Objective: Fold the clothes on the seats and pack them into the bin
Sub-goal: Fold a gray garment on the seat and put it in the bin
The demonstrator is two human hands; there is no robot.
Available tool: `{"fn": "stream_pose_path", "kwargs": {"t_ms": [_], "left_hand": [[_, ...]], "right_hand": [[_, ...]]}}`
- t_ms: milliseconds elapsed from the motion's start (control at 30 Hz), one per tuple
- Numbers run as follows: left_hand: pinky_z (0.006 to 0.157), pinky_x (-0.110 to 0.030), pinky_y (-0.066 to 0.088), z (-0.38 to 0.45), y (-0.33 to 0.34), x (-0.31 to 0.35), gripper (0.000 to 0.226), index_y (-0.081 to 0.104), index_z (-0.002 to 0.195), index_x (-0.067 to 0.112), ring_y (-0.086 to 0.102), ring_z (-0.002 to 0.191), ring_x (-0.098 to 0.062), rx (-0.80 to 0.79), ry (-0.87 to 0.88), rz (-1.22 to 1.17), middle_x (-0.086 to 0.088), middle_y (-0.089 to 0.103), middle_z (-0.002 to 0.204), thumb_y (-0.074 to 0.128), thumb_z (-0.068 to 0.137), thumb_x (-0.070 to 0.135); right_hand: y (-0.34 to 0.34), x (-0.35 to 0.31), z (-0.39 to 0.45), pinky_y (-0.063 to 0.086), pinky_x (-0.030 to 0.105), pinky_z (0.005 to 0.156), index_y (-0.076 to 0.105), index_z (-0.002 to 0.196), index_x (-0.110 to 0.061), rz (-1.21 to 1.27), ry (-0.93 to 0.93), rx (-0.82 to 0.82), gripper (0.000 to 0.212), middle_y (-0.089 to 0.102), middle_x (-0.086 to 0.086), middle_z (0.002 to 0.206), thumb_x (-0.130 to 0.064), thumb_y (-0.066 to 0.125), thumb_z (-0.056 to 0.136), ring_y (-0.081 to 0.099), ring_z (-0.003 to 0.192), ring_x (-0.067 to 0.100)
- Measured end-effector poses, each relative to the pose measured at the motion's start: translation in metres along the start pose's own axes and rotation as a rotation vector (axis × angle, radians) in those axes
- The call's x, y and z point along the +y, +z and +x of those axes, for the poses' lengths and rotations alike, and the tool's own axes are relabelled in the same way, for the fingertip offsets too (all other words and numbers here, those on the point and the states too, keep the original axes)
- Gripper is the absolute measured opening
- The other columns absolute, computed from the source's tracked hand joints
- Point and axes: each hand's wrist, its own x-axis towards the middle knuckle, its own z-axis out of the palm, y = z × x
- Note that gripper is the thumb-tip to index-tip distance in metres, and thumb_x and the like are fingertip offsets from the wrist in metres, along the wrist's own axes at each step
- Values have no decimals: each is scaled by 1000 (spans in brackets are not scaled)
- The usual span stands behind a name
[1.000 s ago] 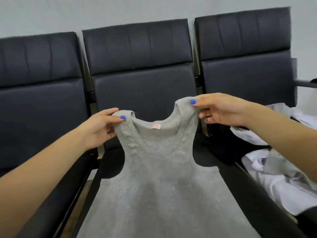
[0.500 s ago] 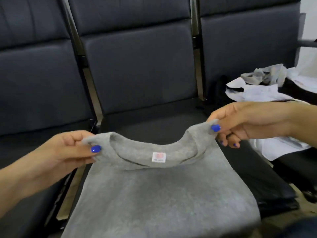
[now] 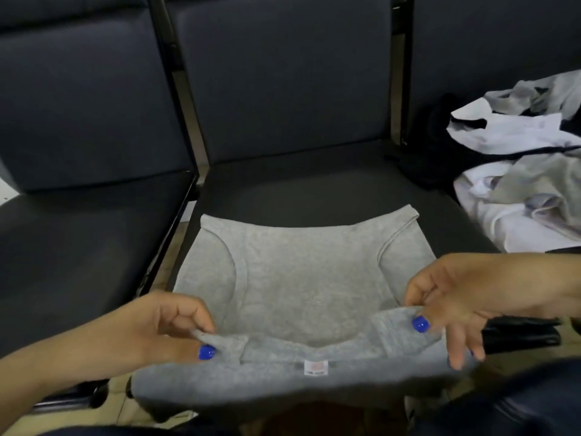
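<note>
Mid-fold: left hand and right hand each pinch a strap of the grey tank top on the middle seat; next, probably lay straps flat, fold sideways.

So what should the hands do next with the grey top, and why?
Probably lay both pinched straps down and let go. The left hand and right hand each pinch a strap of the grey sleeveless cotton top, already doubled over on the middle black padded seat, so flattening it finishes this fold.
</note>
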Motion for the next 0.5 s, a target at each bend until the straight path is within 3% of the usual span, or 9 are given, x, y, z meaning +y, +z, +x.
{"fn": "stream_pose_path", "kwargs": {"t_ms": [67, 167, 267, 333, 400, 467, 500], "left_hand": [[83, -19, 51, -1, 2, -2, 32, 73, 83, 32, 70, 86, -16, -95, -23, 74, -4, 73, 90, 79, 63, 57], [96, -24, 47, 3, 2, 4, 21, 72, 87, 38, 66, 101, -14, -282, -133, 152, 4, 73, 100, 76, 70, 51], [92, -32, 52, 18, -6, 11, 23, 72, 98, 26, 68, 97, -18, -348, -197, 218, -1, 72, 101, 75, 79, 38], [75, -28, 55, 41, -18, 6, 19, 70, 99, 19, 70, 81, -17, -195, -218, 295, -1, 73, 89, 69, 84, 30], [63, -22, 50, 71, -34, -10, 7, 66, 95, 22, 65, 68, -11, 115, -261, 517, 2, 69, 78, 61, 89, 21], [73, -28, 49, 95, -48, -26, 17, 60, 109, 19, 62, 81, -16, 444, -291, 708, -2, 67, 92, 57, 92, 23], [79, -34, 48, 104, -53, -33, 28, 53, 120, 15, 61, 90, -23, 588, -305, 683, -8, 65, 102, 54, 94, 25]], "right_hand": [[6, 1, 1, 52, 24, 52, 60, 93, -9, -49, 49, -19, 27, 69, 0, 73, -21, 73, 73, 69, 65, 23], [14, -1, 4, 54, 24, 58, 60, 102, -13, -168, 146, -156, 20, 73, 5, 98, -24, 66, 86, 70, 70, 22], [12, -22, 14, 57, 24, 60, 61, 109, -19, -298, 181, -231, 26, 71, 3, 107, -34, 62, 87, 70, 72, 18], [3, -43, 25, 58, 30, 67, 60, 111, -23, -376, 167, -135, 32, 71, 2, 107, -40, 62, 84, 72, 82, 20], [-11, -58, 43, 59, 34, 68, 59, 112, -22, -448, 161, 97, 30, 70, 6, 103, -40, 62, 87, 71, 83, 22], [-24, -64, 61, 56, 32, 61, 57, 109, -14, -591, 208, 366, 28, 67, 8, 94, -38, 54, 95, 66, 72, 21], [-32, -62, 69, 53, 29, 57, 55, 104, -12, -693, 243, 487, 27, 63, 7, 88, -37, 49, 96, 62, 67, 20]]}}
